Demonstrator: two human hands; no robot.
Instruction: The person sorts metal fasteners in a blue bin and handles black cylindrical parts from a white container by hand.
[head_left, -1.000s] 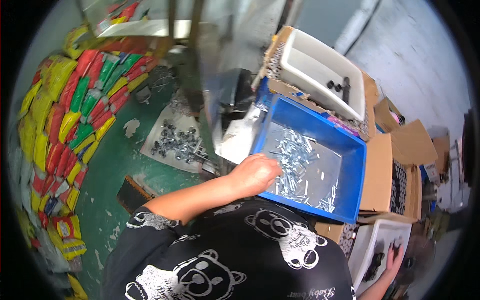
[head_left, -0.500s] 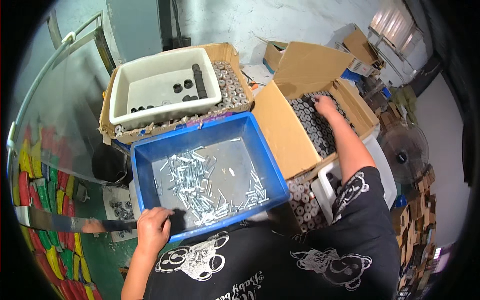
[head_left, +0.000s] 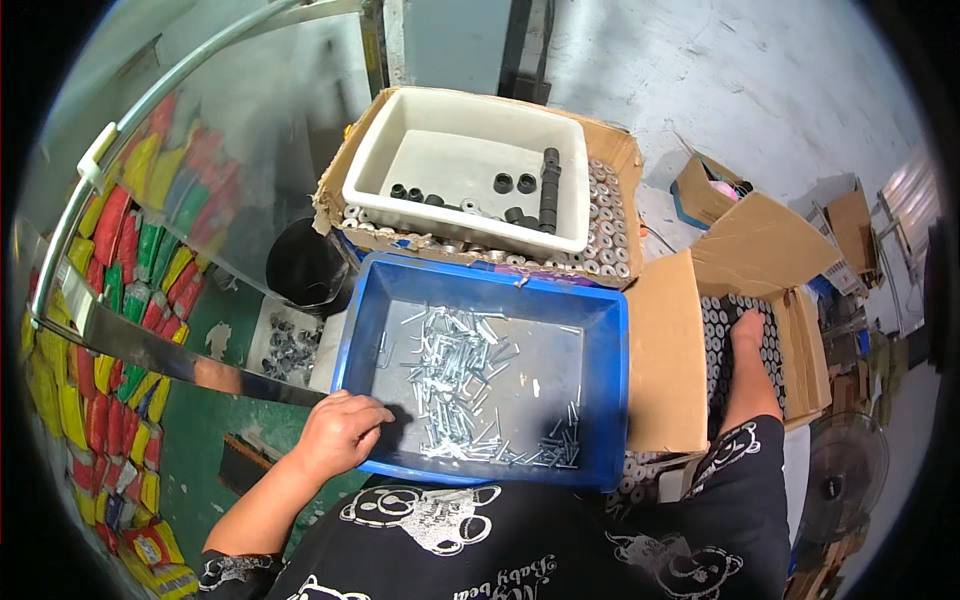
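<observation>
Left hand (head_left: pixel 340 432) curled over near-left rim of blue tray (head_left: pixel 600 400), fingers bent on the rim and tray floor, pinching nothing visible. Loose silver screws (head_left: pixel 465 385) lie just right of it, mid-tray, axes mixed. Right hand (head_left: pixel 748 330) well apart, reaching flat into cardboard box (head_left: pixel 665 360) of round metal parts (head_left: pixel 720 345); its grip cannot be told. Left is nearer

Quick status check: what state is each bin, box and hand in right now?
Blue bin: open, loose silver screws across its floor.
White tub: open, a few black rings inside.
Cardboard box: flaps open, rows of round parts.
Left hand: resting on the blue bin's near-left corner.
Right hand: reaching into the cardboard box; grip hidden.
</observation>
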